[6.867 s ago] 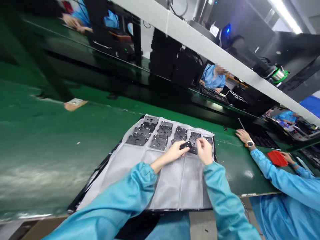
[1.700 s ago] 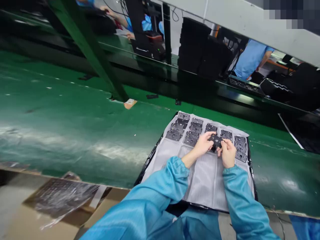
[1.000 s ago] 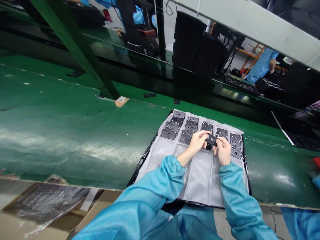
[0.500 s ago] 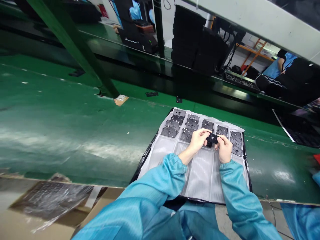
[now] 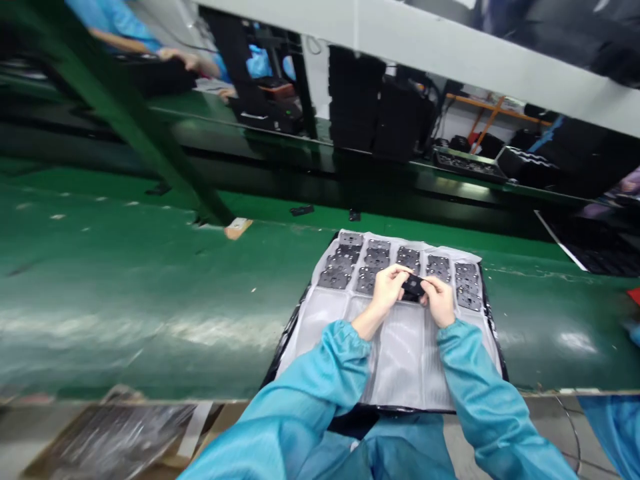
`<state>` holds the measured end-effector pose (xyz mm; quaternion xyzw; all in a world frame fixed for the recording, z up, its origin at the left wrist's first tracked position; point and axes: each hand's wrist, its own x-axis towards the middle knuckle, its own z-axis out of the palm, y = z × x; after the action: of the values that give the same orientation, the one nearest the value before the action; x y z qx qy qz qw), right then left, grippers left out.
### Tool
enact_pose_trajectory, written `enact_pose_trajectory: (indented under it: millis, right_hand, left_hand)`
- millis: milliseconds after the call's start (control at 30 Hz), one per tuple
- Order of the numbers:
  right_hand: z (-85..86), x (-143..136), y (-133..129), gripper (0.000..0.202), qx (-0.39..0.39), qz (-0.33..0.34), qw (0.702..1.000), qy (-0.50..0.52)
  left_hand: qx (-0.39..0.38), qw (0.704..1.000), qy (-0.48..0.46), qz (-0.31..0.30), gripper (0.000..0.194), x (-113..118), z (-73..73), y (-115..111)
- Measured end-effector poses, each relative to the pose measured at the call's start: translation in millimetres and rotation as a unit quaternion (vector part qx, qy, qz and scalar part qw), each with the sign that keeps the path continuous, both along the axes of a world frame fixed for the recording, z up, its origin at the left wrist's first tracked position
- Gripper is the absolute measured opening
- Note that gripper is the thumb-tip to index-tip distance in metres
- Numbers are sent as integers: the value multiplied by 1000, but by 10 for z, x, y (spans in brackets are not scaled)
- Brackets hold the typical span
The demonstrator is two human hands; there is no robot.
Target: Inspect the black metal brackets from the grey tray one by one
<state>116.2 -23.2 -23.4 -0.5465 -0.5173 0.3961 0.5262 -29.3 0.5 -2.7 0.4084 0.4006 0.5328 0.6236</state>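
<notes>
Loads of passing room across the left of the frame, over the green worktop [image 5: 150, 300], but the slanting post [image 5: 135, 137] blocks upper left! The pale beam [image 5: 400, 41] spans the top. Right of centre, left hand [image 5: 387, 290] and right hand [image 5: 440, 301] crowd the tray [image 5: 320, 305]; below them, there's a gap between the sleeves [image 5: 310, 377].

Glossy, scuffed green bench [image 5: 150, 320]; slanted green post [image 5: 130, 127] at left; pale beam [image 5: 450, 53] overhead; orange shelf [image 5: 470, 102] in background; grey floor [image 5: 550, 427] below.
</notes>
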Motion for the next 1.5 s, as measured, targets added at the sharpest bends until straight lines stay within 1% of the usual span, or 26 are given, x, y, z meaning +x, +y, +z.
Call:
enact_pose_trajectory:
  millis: [100, 200, 300, 367, 433, 533, 600, 667, 767, 833, 933, 1067, 1133, 1233, 1300, 1333, 1433, 1500]
  right_hand:
    - [-18, -16, -10, 35, -18, 53, 998, 12]
    - [-66, -2, 38, 51, -18, 104, 993, 52]
    - [-131, 12, 78, 57, -23, 123, 989, 72]
    - [-161, 9, 83, 56, -22, 121, 991, 58]
    - [-169, 7, 80, 53, -17, 118, 992, 41]
    - [-155, 20, 78, 47, -19, 124, 992, 24]
    - [-147, 33, 83, 44, -23, 131, 991, 19]
    - [-148, 42, 93, 42, -23, 133, 991, 11]
    - [-153, 49, 108, 39, -16, 128, 992, -7]
    - [-143, 55, 109, 36, -10, 125, 992, -12]
    - [-111, 78, 94, 35, -1, 108, 994, -10]
    - [-90, 125, 102, 36, -4, 69, 997, -24]
    - [-91, 135, 124, 37, -10, 74, 997, -35]
    - [-74, 127, 134, 37, -24, 98, 994, -35]
    - [-51, 117, 124, 36, -30, 105, 994, -29]
    - [-41, 113, 118, 36, -32, 105, 994, -27]
    - [-25, 112, 107, 35, -36, 98, 994, -30]
    - [-31, 117, 107, 34, -38, 95, 994, -33]
  left_hand:
    - [22, 999, 45, -8, 19, -25, 8, 17]
    - [44, 996, 69, 35, 23, -171, 96, 89]
    - [63, 989, 105, 86, 20, -506, 205, 69]
    - [70, 979, 158, 109, 17, -832, 211, -49]
    - [57, 967, 211, 131, 17, -1203, 133, -230]
    - [5, 955, 255, 154, 22, -1723, -81, -523]
    - [-30, 947, 292, 131, 28, -1962, -207, -677]
    - [-44, 937, 337, 78, 35, -2090, -264, -770]
    - [-39, 922, 386, 13, 44, -2139, -239, -794]
    - [-35, 917, 396, 1, 48, -2136, -207, -768]
    - [-27, 920, 390, 21, 47, -2114, -213, -737]
    - [4, 930, 356, 91, 42, -2067, -289, -724]
    - [18, 933, 342, 111, 40, -2055, -316, -702]
    - [22, 927, 360, 101, 39, -2048, -319, -657]
    - [49, 908, 409, 81, 36, -2036, -301, -629]
    - [77, 891, 442, 69, 33, -2027, -289, -616]
    - [171, 825, 538, 26, 27, -2009, -233, -590]
    - [196, 790, 581, 9, 28, -2024, -174, -569]
